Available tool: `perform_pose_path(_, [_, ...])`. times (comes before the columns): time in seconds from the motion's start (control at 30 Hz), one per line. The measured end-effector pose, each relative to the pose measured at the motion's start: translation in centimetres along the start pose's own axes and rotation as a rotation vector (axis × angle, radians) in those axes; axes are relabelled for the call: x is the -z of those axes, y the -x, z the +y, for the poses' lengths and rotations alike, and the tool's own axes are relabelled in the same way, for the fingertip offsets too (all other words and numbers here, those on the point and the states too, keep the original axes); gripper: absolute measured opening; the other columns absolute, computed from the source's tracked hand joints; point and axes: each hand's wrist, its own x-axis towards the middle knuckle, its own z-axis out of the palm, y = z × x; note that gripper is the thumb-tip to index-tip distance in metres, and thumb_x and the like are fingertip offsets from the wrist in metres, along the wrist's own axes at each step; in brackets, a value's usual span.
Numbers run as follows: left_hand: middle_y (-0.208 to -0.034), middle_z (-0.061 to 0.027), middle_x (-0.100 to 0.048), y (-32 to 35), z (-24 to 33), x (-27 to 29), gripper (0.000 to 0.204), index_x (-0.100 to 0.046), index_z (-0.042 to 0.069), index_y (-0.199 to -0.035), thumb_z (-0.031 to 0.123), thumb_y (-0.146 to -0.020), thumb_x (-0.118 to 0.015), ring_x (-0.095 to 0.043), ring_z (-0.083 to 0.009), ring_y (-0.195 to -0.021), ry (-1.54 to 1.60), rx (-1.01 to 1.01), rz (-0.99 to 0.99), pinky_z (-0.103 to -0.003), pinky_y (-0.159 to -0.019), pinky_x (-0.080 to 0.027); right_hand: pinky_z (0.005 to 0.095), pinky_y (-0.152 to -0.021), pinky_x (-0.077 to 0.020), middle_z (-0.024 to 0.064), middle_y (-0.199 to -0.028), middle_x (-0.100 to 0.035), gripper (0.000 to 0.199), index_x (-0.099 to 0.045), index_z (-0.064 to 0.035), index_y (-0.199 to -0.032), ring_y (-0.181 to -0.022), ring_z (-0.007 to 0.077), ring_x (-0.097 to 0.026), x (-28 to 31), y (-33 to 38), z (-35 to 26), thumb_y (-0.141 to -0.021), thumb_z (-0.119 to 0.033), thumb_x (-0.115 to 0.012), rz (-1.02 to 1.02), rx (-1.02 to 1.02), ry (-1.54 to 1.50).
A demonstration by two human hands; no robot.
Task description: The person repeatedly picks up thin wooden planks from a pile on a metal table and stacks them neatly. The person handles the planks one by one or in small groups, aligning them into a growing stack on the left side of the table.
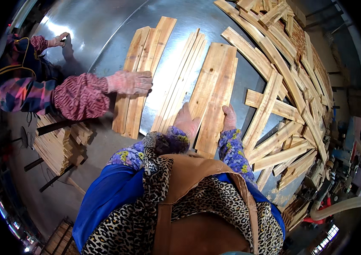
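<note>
Two wide wooden boards (211,83) lie side by side on the metal table in front of me, one set a little lower than the other. My left hand (186,120) grips their left edge near the close end, thumb on top. From the opposite side my right hand (229,117) closes on the right edge, its fingers partly hidden behind the wood. Left of these boards is a row of narrow strips (179,80) standing on edge, with neither hand of mine gripping them.
A co-worker's gloved hand (131,83) rests on another group of boards (144,55) at the left. Loose planks (288,63) pile up across the right side of the metal table (116,25). Stacked boards (55,146) sit lower left; a pale hose (341,206) bends at lower right.
</note>
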Motion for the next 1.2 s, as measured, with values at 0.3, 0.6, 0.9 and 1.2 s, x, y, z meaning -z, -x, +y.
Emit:
perform_pose_path(0.3, [-0.134,-0.022,-0.075,1.7,6.4,1.9,0.064,-0.061,-0.002,-0.15,0.029,-0.098,-0.079,-0.073,-0.0332,-0.122,0.173,-0.315,-0.174,-0.045,-0.106,-0.056,0.0385,-0.108,-0.0558,0.0091,-0.132,-0.077,0.052,-0.069,0.0038,-0.143,-0.118,0.0218,-0.07,6.4,2.3,-9.9,-0.097,-0.021,-0.068,-0.052,0.115,0.526])
perform_pose_path(0.6, [-0.156,-0.0237,-0.061,5.9,15.9,14.3,0.028,-0.074,0.007,-0.1,0.033,-0.09,-0.08,-0.056,-0.0419,-0.148,-0.925,-1.291,-0.154,-0.055,-0.13,-0.039,0.0343,-0.094,-0.0635,0.008,-0.118,-0.081,0.063,-0.074,-0.0026,-0.14,-0.106,0.0197,-0.077,1.0,8.3,-21.9,-0.093,-0.04,-0.092,-0.243,-0.181,0.853])
perform_pose_path(0.9, [-0.152,-0.0103,-0.063,8.0,4.3,9.7,0.026,-0.076,0.018,-0.115,0.033,-0.095,-0.073,-0.056,-0.0364,-0.146,-0.721,-1.053,-0.345,-0.052,-0.119,-0.05,0.0333,-0.103,-0.0564,0.0071,-0.123,-0.078,0.05,-0.075,0.0016,-0.139,-0.114,0.0163,-0.07,1.4,15.6,-8.1,-0.105,-0.034,-0.083,-0.353,-0.528,0.524])
perform_pose_path(1.2, [-0.097,-0.0114,-0.077,8.1,4.5,10.0,0.024,-0.078,0.014,-0.112,0.029,-0.096,-0.067,-0.078,-0.0323,-0.095,-0.979,-1.16,-0.139,-0.048,-0.08,-0.062,0.0366,-0.107,-0.0538,0.0112,-0.125,-0.079,0.053,-0.075,0.0035,-0.134,-0.119,0.0206,-0.069,-1.1,15.1,-10.1,-0.106,-0.041,-0.077,-0.567,-0.396,0.839])
